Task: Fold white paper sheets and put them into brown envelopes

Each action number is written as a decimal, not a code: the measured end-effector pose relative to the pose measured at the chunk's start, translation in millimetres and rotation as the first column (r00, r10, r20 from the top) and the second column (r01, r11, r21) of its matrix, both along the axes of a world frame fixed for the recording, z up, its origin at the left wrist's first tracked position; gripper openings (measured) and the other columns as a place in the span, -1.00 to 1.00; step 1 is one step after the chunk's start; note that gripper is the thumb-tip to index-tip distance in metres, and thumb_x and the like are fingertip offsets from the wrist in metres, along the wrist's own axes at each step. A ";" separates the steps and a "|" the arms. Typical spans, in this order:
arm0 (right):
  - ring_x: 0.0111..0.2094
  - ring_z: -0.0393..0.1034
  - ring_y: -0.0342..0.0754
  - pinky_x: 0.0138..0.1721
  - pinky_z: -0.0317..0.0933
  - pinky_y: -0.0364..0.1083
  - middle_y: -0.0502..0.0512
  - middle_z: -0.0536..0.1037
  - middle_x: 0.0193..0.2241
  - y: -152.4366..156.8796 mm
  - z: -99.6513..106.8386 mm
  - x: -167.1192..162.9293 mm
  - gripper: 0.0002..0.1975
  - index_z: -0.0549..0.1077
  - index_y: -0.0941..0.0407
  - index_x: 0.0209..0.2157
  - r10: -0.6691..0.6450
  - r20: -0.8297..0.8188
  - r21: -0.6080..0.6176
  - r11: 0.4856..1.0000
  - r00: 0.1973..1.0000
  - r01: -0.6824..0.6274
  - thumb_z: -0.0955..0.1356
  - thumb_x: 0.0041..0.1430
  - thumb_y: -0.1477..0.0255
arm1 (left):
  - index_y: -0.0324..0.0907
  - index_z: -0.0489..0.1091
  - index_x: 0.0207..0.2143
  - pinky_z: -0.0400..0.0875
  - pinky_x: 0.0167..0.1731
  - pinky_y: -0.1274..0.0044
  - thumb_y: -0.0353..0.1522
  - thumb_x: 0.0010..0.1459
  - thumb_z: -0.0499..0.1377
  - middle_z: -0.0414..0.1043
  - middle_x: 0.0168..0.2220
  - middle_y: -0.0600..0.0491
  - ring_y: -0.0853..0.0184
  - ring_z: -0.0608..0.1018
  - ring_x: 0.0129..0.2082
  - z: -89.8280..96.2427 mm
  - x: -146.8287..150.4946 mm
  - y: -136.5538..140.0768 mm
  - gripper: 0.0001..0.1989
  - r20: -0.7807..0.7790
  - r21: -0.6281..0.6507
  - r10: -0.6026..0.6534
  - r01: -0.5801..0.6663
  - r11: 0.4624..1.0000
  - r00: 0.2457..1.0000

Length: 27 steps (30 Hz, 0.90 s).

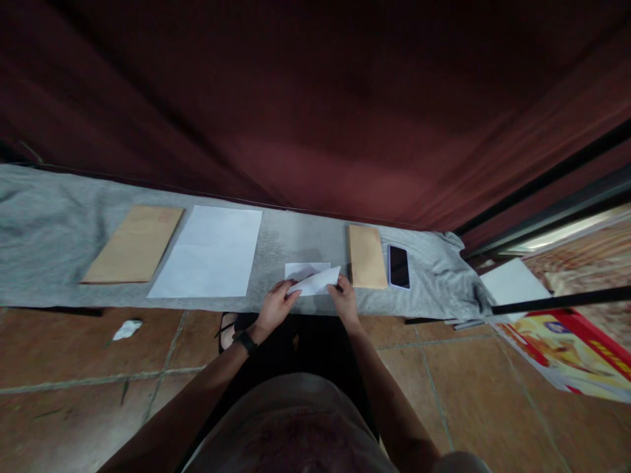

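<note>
A white sheet of paper, partly folded over, is held between my two hands near the front edge of the cloth-covered table. My left hand grips its left end, with thumb and fingers closed on the paper. At the right end, my right hand pinches the same sheet. The sheet's upper flap is lifted and tilted above a flat white part beneath it. To the left lies a stack of large white paper. A pile of small brown envelopes lies close to the right of my right hand.
A larger brown envelope stack lies at the far left of the grey cloth. A dark-screened phone is at the right. A dark red curtain hangs behind. A red and yellow box stands at the lower right; crumpled tissue lies on the floor.
</note>
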State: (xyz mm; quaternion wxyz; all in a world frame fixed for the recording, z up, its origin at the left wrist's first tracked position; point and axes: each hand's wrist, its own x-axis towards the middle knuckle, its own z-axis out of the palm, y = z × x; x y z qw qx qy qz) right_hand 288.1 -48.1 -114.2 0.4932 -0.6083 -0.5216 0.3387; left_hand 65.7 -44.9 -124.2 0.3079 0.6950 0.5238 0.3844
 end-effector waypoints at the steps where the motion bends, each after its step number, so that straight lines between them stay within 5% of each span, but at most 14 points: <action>1: -0.23 0.46 -0.01 -0.13 0.36 -0.06 0.06 0.61 -0.26 1.8 2.7 0.0 -0.74 0.52 0.10 -0.19 -0.013 -0.038 -0.011 1.000 0.999 0.013 0.34 0.12 0.29 | -0.13 0.50 -0.05 0.47 0.07 0.31 -0.20 0.26 0.21 0.59 -0.05 -0.09 0.13 0.60 0.00 0.1 0.2 -0.8 -0.72 0.009 -0.027 0.009 -0.009 1.000 1.000; 7: -0.31 0.40 -0.07 -0.18 0.32 -0.09 0.02 0.58 -0.34 5.7 26.6 -4.1 -0.73 0.50 0.11 -0.26 -0.053 -0.164 0.008 0.998 0.985 0.055 0.38 0.10 0.21 | -0.12 0.55 -0.17 0.48 0.02 0.35 -0.27 0.11 0.32 0.63 -0.14 -0.07 0.10 0.62 -0.05 14.7 1.1 -1.1 -0.77 0.091 -0.172 0.091 -0.075 0.982 0.992; 15: -0.27 0.42 -0.08 -0.14 0.31 -0.11 0.02 0.58 -0.31 15.6 72.2 2.7 -0.73 0.52 0.10 -0.20 0.064 -0.163 0.161 0.986 0.985 -0.037 0.40 0.19 0.21 | -0.16 0.54 -0.30 0.49 -0.11 0.42 -0.17 0.09 0.31 0.64 -0.30 -0.01 0.18 0.63 -0.21 67.2 3.1 22.7 -0.75 0.194 -0.181 0.206 -0.172 0.968 0.959; 19: -0.32 0.39 -0.09 -0.24 0.29 -0.14 0.01 0.57 -0.30 21.1 83.2 11.9 -0.67 0.52 0.10 -0.13 0.098 -0.103 0.157 0.984 0.990 -0.081 0.40 0.20 0.17 | -0.23 0.53 -0.24 0.49 -0.12 0.41 -0.15 -0.01 0.37 0.65 -0.24 -0.06 0.17 0.63 -0.21 85.1 12.3 27.1 -0.63 0.396 -0.246 0.292 -0.205 0.947 0.871; 23: -0.42 0.34 -0.11 -0.39 0.23 -0.17 -0.02 0.55 -0.40 27.3 84.6 16.8 -0.70 0.54 0.11 -0.18 0.086 -0.014 0.117 0.990 0.996 -0.084 0.36 0.24 0.17 | -0.23 0.52 -0.11 0.49 -0.06 0.39 -0.17 -0.04 0.39 0.64 -0.11 -0.09 0.19 0.63 -0.16 86.4 25.0 20.7 -0.53 0.586 -0.311 0.302 -0.136 0.941 0.752; 27: -0.33 0.47 -0.06 -0.30 0.32 -0.14 0.03 0.61 -0.33 37.3 80.8 16.4 -0.78 0.56 0.11 -0.17 0.087 0.193 0.068 0.992 0.977 -0.102 0.34 0.28 0.30 | -0.23 0.53 -0.13 0.50 -0.11 0.38 -0.19 -0.09 0.40 0.65 -0.13 -0.09 0.18 0.64 -0.19 68.3 29.9 11.3 -0.53 0.560 -0.421 0.404 -0.171 0.891 0.723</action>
